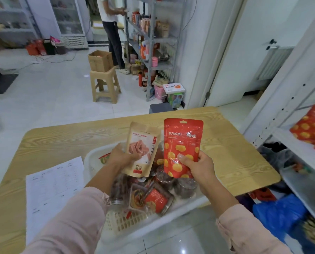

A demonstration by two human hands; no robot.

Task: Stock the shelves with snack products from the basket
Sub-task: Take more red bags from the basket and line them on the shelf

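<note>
Two pouches held upright, side by side, above the white basket [120, 222]: beige pouch [143, 143] gripped by the left hand [122, 155], red pouch [181, 142] gripped at its lower edge by the right hand [198, 163]. Basket of jars and packets sits on the wooden table [61, 140]. Printed sheet [50, 189] left of basket. White shelf [299, 149] at right, bearing red packs [312, 125].

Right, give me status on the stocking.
Left hand grips beige pouch, right hand grips red pouch, both above the basket. Basket at table edge, more snacks inside. Similar red packs on shelf at right; nothing seen between.
</note>
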